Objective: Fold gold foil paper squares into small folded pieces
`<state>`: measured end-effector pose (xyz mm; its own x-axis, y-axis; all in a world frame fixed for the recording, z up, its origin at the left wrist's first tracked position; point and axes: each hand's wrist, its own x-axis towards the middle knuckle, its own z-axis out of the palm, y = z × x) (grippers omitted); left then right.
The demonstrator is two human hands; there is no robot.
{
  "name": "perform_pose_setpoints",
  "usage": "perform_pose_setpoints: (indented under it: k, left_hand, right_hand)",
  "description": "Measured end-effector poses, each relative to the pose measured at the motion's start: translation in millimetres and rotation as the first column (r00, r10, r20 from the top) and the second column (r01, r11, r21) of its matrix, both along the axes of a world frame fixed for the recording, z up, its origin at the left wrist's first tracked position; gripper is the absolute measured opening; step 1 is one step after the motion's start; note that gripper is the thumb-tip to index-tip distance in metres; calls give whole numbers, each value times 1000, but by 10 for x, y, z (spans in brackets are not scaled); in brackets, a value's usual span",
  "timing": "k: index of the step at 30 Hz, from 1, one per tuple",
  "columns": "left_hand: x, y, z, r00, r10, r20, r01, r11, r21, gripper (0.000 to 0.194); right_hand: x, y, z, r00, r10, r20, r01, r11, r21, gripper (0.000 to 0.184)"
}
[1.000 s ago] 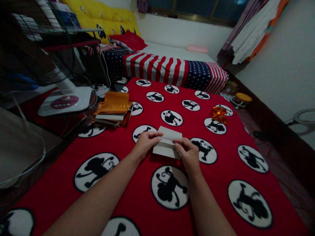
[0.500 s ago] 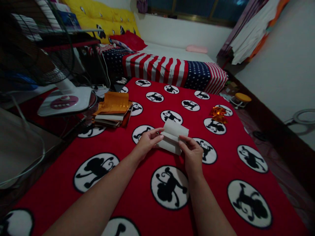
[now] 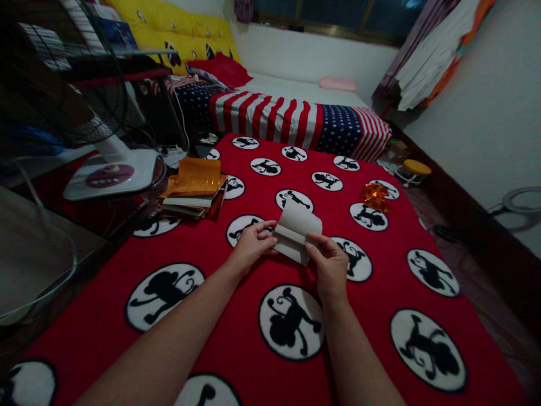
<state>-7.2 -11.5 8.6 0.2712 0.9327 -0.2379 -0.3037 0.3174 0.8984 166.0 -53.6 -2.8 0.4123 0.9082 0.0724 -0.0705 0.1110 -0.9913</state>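
A partly folded sheet of greyish-white paper (image 3: 299,219) is held between my two hands, above a red cloth (image 3: 236,338) printed with black monkeys in white circles. My left hand (image 3: 252,247) pinches its left edge between thumb and fingers. On the opposite edge, my right hand (image 3: 329,258) grips the paper, thumb and forefinger near a crease. The upper flap stands up and curves away from me; a lower flap slants down toward me. Whatever lies behind the paper is hidden.
Left of the paper sits a stack of orange foil and pale sheets (image 3: 194,186). Crumpled orange foil (image 3: 375,196) lies to the right. A fan (image 3: 112,169) stands at the left edge. Beyond are a flag-patterned bed cover (image 3: 270,115) and a yellow stool (image 3: 417,167).
The paper's upper flap has risen and more of its face shows. My left hand has shifted slightly left along the edge; my right hand has hardly moved.
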Motion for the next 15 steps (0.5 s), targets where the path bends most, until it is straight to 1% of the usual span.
perform_pose_setpoints:
  k: [4, 8, 11, 15]
  left_hand:
    - [-3, 8, 2, 999, 27, 26, -27, 1000, -3, 57]
    - [-11, 16, -15, 997, 39, 59, -39, 999, 3, 55]
    - [-7, 19, -28, 997, 26, 70, -27, 1000, 14, 55]
    - [15, 14, -34, 998, 45, 51, -45, 999, 1, 63]
  right_hand:
    - [9, -4, -12, 997, 67, 34, -65, 996, -56, 26]
    - [14, -8, -56, 986, 114, 123, -106, 992, -73, 27]
    - [6, -10, -74, 973, 109, 202, -99, 993, -60, 22]
    - [-43, -19, -50, 951, 82, 299, -79, 997, -22, 15]
